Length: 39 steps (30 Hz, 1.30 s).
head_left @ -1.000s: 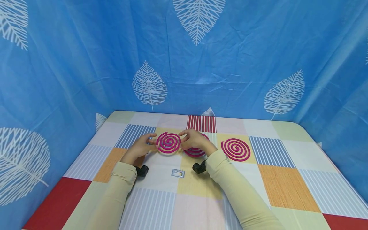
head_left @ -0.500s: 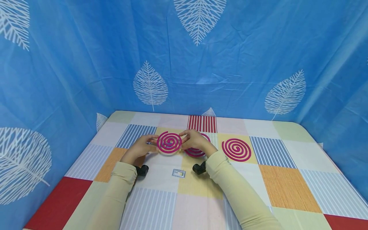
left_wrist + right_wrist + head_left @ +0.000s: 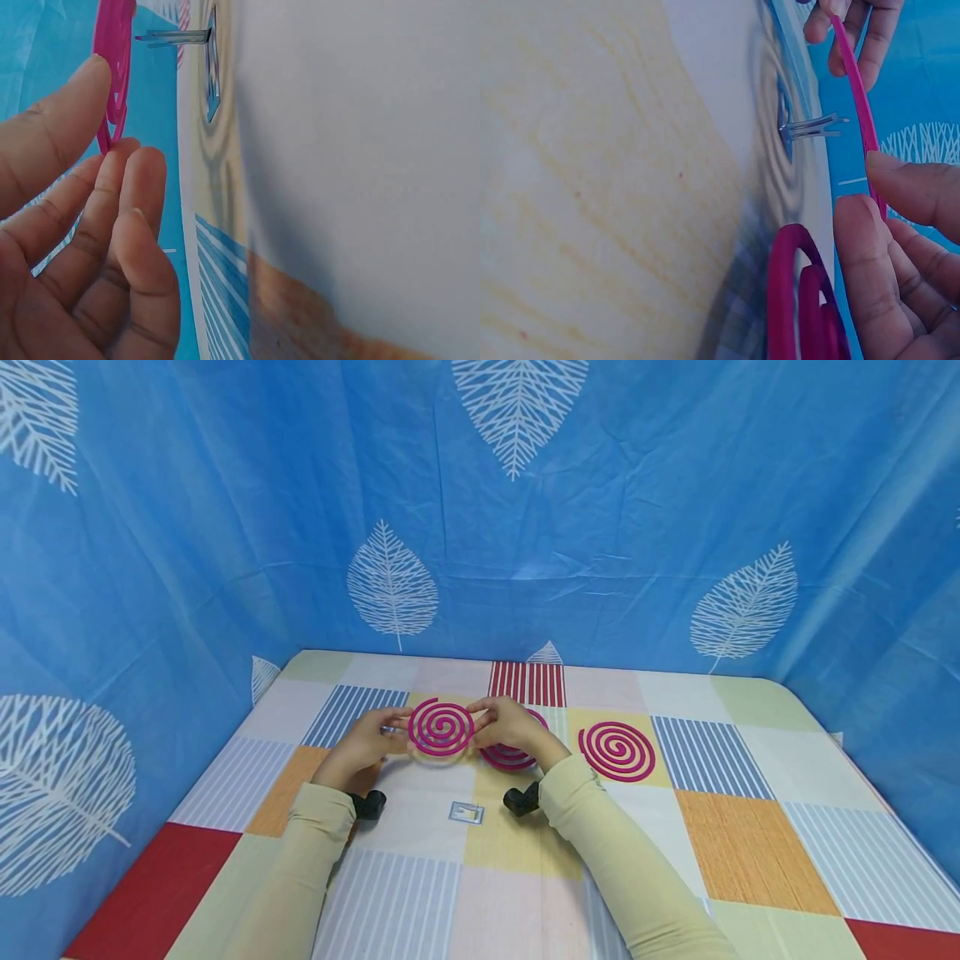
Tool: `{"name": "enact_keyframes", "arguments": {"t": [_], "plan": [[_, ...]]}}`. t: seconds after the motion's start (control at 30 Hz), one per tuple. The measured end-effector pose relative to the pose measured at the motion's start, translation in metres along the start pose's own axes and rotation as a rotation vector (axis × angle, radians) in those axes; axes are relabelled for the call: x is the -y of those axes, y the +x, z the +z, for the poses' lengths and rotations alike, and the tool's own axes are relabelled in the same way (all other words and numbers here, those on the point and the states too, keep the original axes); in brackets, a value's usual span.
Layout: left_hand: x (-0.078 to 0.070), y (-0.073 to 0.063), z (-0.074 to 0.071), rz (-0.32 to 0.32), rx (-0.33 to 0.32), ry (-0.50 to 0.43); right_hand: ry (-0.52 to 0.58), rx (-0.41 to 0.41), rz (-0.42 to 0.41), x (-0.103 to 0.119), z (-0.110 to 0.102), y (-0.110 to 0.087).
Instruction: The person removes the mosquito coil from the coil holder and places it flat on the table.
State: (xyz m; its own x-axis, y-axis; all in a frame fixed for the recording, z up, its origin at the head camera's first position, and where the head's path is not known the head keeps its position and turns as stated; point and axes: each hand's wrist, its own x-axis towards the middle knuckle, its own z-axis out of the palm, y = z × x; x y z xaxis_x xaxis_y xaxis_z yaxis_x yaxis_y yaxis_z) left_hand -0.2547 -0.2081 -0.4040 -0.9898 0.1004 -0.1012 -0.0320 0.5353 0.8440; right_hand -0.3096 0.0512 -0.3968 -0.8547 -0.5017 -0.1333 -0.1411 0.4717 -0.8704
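Note:
A magenta mosquito coil (image 3: 441, 727) is held level between both hands, above the table. My left hand (image 3: 366, 742) pinches its left edge between thumb and fingers. At the opposite edge, the thumb and fingers of my right hand (image 3: 510, 727) pinch it too. Under the coil, a small metal coil stand (image 3: 814, 127) sits on the table with its prongs pointing up, apart from the coil. That stand also shows in the left wrist view. A second mosquito coil (image 3: 512, 767) lies partly hidden beneath my right hand.
A third mosquito coil (image 3: 617, 747) lies farther right on the patchwork tablecloth (image 3: 525, 910). Nearer the front, between the wrists, is a flat metal stand (image 3: 467, 812). Blue leaf-print curtains (image 3: 600, 510) surround the table's back and sides.
The held coil has risen slightly between the hands. The left fingers have come in closer on its edge. The other coils and the front stand stay put.

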Motion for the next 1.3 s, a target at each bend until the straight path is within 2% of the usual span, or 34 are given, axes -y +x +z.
{"name": "enact_keyframes", "arguments": {"t": [0.23, 0.53, 0.73, 0.97, 1.3], "plan": [[-0.002, -0.003, -0.005, 0.045, -0.013, 0.008, 0.038, -0.01, -0.031, 0.005, -0.001, -0.002], [0.0, -0.006, -0.011, 0.103, -0.019, -0.025, 0.11, -0.048, -0.08, 0.006, 0.002, -0.003], [-0.001, -0.007, -0.014, 0.096, -0.031, -0.038, 0.139, -0.068, -0.115, 0.009, 0.0, -0.005], [-0.006, -0.007, -0.016, 0.136, -0.029, -0.032, 0.194, -0.07, -0.135, 0.011, -0.004, -0.008], [-0.015, -0.006, -0.014, 0.159, -0.021, -0.048, 0.23, -0.065, -0.161, 0.009, -0.014, -0.015]]}}
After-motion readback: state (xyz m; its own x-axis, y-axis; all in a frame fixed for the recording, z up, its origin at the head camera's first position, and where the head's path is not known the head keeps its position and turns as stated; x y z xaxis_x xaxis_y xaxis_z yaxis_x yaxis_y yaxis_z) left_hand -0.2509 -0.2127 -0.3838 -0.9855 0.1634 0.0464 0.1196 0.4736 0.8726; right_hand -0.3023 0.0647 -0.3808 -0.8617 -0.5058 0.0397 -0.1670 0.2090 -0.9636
